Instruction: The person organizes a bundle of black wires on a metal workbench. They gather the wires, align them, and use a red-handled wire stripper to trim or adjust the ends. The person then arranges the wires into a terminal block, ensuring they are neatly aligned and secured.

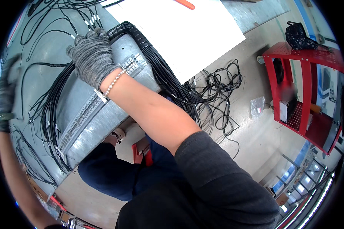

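So the right hand [92, 56], in a grey knit glove with a bead bracelet at the wrist, is lying on top of a grey metal panel [88, 114], fingers spread and reaching over the far edge where the thick black cable bundle [149, 57] curves round the corner. It's pressing flat on the metal and the wires there, not really closed around anything as far as I can see.

The left hand [5, 95] is way off at the left rim, also gloved, blurred. Can't tell if it's holding anything or how its fingers sit.

The panel rests tilted on the grey table [38, 80], near edge sticking out over the person's lap, with terminal strips [78, 118] running along it. Loose black wires [218, 87] spill off the right side toward the floor, and more lie scattered on the table behind. A white sheet [187, 30] sits beyond the panel, and a red cart [305, 87] stands off to the right.

Handling-wise, my guess: the panel looks like sheet steel, so stiff, fairly heavy, probably sharp on the edges. I'd grab it by the folded rims, not the strips. The bundle is floppy but dense, easy to snag; take it as a whole near the corner rather than tugging single wires.
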Demonstrator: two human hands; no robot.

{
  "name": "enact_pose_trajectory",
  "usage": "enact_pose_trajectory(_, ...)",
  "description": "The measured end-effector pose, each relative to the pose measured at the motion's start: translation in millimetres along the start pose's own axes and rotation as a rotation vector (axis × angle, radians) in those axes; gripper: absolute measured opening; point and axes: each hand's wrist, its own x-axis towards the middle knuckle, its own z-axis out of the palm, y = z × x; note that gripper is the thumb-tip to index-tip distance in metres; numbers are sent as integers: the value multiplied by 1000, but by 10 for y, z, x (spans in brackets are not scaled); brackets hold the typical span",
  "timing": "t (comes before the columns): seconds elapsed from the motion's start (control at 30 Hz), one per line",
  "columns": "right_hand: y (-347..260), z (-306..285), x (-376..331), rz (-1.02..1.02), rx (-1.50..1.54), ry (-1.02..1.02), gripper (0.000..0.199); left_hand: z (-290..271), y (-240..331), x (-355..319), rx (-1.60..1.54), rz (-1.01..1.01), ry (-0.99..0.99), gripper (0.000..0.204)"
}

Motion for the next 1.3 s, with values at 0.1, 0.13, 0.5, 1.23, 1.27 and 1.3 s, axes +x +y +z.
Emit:
enact_pose_trajectory(0.1, 166, 39, -55, 60, -2, 35, 42, 594, 1227, 589, -392, -284, -433, 24)
enact_pose_trajectory(0.13, 110, 34, -23, 38, 31, 13, 41, 716, 1303, 569, -290, -289, -449, 25)
enact_pose_trajectory(0.5, 27, -43, 29, 23, 122, -22, 34, 834, 870, 752, -691, -592, -934, 32)
enact_pose_trajectory(1.23, -67, -39, 44, -40, -102, -316, 33, 919, 1502, 244, -574, -716, -438, 31)
enact_pose_trajectory(1.27, -66, -75, 42, -33, -93, -309, 32, 913, 1470, 273, -580, -733, -460, 30)
enact_pose_trajectory(1.3, -56, -113, 16, -26, -85, -302, 31, 890, 1390, 295, -661, -658, -481, 30)
